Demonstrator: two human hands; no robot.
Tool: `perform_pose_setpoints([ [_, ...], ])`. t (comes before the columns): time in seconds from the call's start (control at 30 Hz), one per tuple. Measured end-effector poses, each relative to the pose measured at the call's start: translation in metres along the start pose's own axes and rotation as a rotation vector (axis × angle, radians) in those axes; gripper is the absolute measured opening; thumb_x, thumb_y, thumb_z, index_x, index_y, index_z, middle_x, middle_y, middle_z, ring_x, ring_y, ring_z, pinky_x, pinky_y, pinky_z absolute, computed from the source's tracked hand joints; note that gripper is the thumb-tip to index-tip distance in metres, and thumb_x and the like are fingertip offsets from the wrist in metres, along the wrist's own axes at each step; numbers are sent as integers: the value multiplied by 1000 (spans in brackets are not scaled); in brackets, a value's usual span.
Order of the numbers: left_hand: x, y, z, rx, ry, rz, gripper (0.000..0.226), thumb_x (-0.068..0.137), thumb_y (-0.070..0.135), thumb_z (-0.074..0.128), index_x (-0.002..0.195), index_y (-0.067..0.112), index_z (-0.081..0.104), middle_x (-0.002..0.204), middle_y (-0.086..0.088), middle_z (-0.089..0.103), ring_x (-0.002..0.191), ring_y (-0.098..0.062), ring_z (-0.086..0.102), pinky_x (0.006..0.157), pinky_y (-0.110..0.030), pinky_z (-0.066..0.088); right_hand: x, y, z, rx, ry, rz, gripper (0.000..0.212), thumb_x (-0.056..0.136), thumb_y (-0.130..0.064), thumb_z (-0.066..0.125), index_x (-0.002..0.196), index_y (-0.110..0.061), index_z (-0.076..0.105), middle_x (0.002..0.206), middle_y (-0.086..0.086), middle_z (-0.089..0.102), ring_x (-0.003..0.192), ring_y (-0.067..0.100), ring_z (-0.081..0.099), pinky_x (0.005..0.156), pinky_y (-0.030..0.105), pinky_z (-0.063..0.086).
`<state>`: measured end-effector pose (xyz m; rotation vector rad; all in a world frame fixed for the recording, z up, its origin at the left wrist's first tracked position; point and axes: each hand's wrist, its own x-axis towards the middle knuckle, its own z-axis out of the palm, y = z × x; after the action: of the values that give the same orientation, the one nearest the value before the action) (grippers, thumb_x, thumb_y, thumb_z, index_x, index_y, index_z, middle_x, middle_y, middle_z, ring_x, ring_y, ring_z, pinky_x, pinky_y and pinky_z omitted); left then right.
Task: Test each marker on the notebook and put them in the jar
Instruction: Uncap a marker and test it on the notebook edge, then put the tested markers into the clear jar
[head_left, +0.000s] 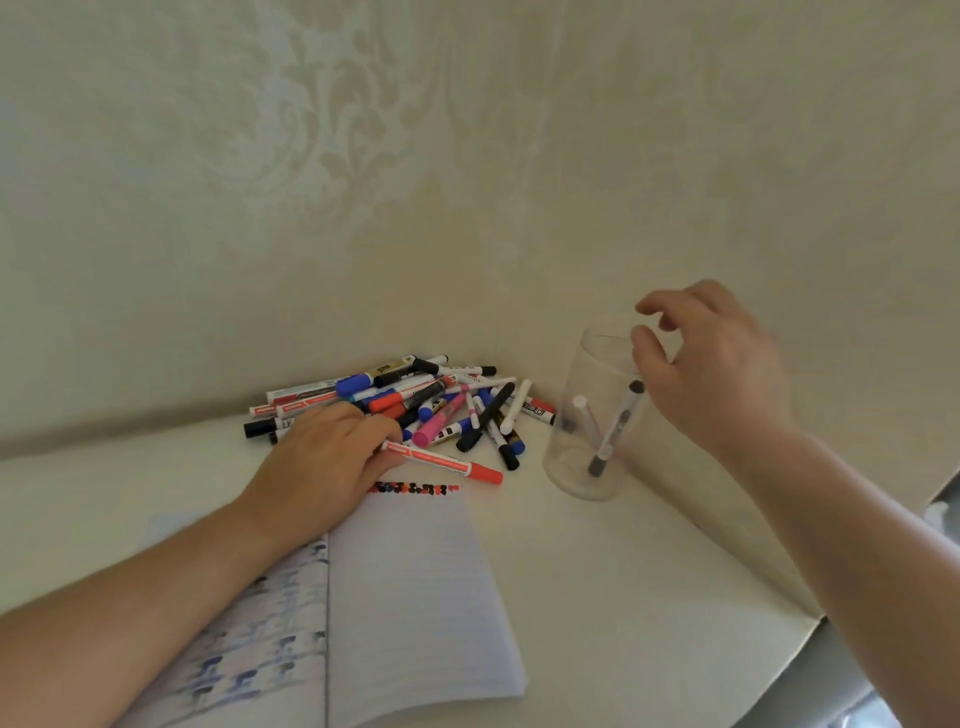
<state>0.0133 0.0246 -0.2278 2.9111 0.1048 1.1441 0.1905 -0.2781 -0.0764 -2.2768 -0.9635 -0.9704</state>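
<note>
A pile of several markers (447, 400) in red, blue, black and pink lies at the back of the table against the wall. My left hand (324, 457) rests by the pile and pinches a white marker with a red cap (452, 463). An open lined notebook (410, 597) lies in front, with a row of coloured test dots (413, 488) along its top edge. A clear jar (592, 415) stands to the right and holds two or three markers (613, 431). My right hand (711, 364) hovers over the jar's rim, fingers loosely curled, holding nothing.
The pale table (623, 597) meets a patterned wall right behind the pile. The table's right edge runs diagonally at the lower right, with a grey surface (852, 670) beyond it. The notebook's left page shows blue ink marks (260, 639).
</note>
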Motion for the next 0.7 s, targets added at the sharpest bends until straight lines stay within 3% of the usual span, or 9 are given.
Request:
perform_pose_setpoints([
  [0.07,-2,-1,2,-4,34,30,37,101,52,45,108,25,70,91,7,70,86,-18,61,78,-35,45,-15,-29,2,127,108,-150,14,96,-27,64,105,-23,75,86,-13,52,68,6,47,63,29,43],
  [0.1,-3,-1,2,-2,51,49,36,102,51,46,109,24,70,94,5,71,88,-19,62,79,-36,46,-25,-44,9,183,48,-241,13,95,-28,64,100,-24,75,75,-16,46,66,8,46,60,29,43],
  [0.17,-3,0,2,-26,94,81,37,104,50,47,110,21,68,96,2,71,90,-21,62,81,-38,47,-43,-74,31,185,-271,-317,18,96,-45,59,103,-33,72,66,-19,43,69,11,50,61,33,47],
  [0.23,-3,3,-3,-84,138,85,38,107,52,43,110,21,64,93,0,69,88,-20,58,80,-37,44,-56,-94,61,58,-561,-325,31,96,-62,52,115,-41,62,76,-17,54,83,14,59,65,33,45],
  [0.33,-3,10,-14,-209,156,20,36,107,54,40,114,23,56,88,1,65,85,-17,53,80,-35,41,-64,-104,96,10,-608,-312,29,98,-59,51,99,-32,62,77,-11,55,85,18,63,62,33,38],
  [0.43,-4,12,-21,-450,115,-92,35,103,47,48,129,25,45,96,6,63,83,-15,57,80,-35,46,-59,-102,111,381,-535,-92,33,99,-43,61,76,-20,59,59,-8,53,58,9,51,53,28,38],
  [0.5,-4,9,-21,-441,36,-86,44,103,53,44,133,22,48,107,6,60,93,-15,57,84,-35,47,-56,-98,118,1047,-592,270,27,101,-26,62,83,-7,68,58,-6,57,54,10,45,51,22,35],
  [0.57,0,7,-18,-358,-50,-46,56,101,62,42,132,18,56,120,2,57,108,-14,54,92,-30,44,-58,-101,122,1536,-743,526,32,103,-27,55,96,1,68,63,7,57,57,18,47,50,27,36],
  [0.7,5,8,-14,-278,-188,7,53,98,68,45,125,26,63,107,9,66,98,-11,59,82,-35,48,-69,-113,136,1452,-763,482,13,90,-31,60,85,-21,66,63,12,57,49,20,47,44,25,33],
])
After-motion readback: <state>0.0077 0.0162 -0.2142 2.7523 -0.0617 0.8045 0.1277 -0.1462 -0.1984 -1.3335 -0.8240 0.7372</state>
